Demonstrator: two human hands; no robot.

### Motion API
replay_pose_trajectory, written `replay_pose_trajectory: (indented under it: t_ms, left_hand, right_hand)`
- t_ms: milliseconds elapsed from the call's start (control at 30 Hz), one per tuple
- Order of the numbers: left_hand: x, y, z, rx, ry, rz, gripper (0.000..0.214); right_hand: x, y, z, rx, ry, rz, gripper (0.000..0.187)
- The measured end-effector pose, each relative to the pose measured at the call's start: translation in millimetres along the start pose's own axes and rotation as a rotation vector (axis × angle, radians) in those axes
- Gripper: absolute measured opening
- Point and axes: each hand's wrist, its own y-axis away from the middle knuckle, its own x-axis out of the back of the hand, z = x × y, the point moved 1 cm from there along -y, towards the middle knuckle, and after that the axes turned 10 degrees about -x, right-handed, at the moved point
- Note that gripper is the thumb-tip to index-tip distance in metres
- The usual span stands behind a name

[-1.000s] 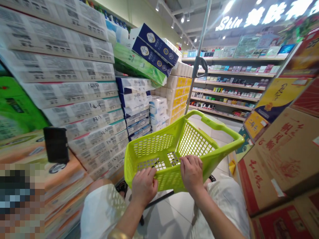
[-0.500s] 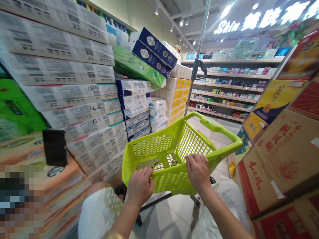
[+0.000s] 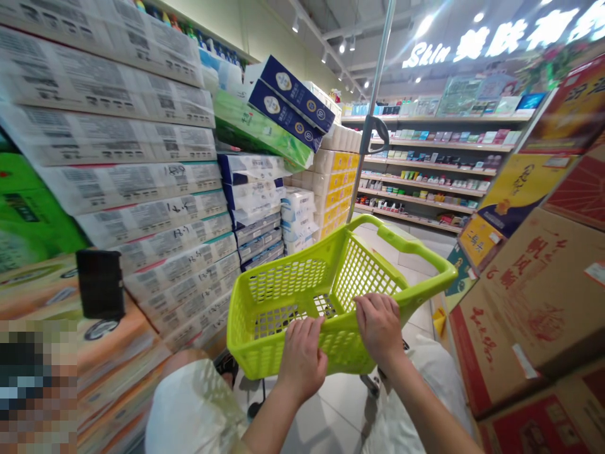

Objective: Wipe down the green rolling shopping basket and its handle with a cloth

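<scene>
A lime-green plastic shopping basket (image 3: 288,287) on wheels stands in front of me in a shop aisle, with nothing inside it. My left hand (image 3: 302,359) is closed over the near rim, close to its middle. My right hand (image 3: 380,328) grips the same rim a little to the right. A tall metal pull handle (image 3: 373,113) rises from the basket's far end.
Stacked packs of tissue and toilet paper (image 3: 155,189) form a wall on the left. Brown and red cardboard boxes (image 3: 534,296) are piled on the right. Shelves of small goods (image 3: 425,176) cross the far end. The aisle floor (image 3: 406,252) is pale tile.
My left hand has slid along the near rim to the right, closer to my right hand. The basket has shifted slightly left and up in view.
</scene>
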Motion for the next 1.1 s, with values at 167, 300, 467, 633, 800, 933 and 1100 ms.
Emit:
replay_pose_trajectory:
  t_ms: [167,300,467,633,800,933,1100]
  left_hand:
    - [-0.1,1,0,0.017,0.008,0.029,0.053]
    - [1.1,2,-1,0.022,0.023,0.018,0.054]
    - [7.0,5,-9,0.019,0.034,0.05,0.053]
    - [7.6,5,-11,0.025,0.016,0.089,0.05]
    - [8.6,7,-13,0.017,0.016,0.075,0.051]
    - [12.0,9,-17,-0.009,0.004,0.074,0.054]
    - [9.7,9,-13,0.025,0.005,0.088,0.052]
  right_hand:
    - [-2,0,-4,-0.065,0.041,0.048,0.02]
    - [-15,17,-37,0.032,-0.053,-0.07,0.017]
    - [-4,9,-19,0.037,-0.028,-0.027,0.017]
    - [2,4,-11,-0.039,0.006,0.041,0.02]
    - [-12,18,-38,0.046,-0.064,-0.066,0.018]
    - [-1,12,-18,0.023,-0.037,0.001,0.019]
    - [5,7,-8,-0.053,0.008,0.082,0.021]
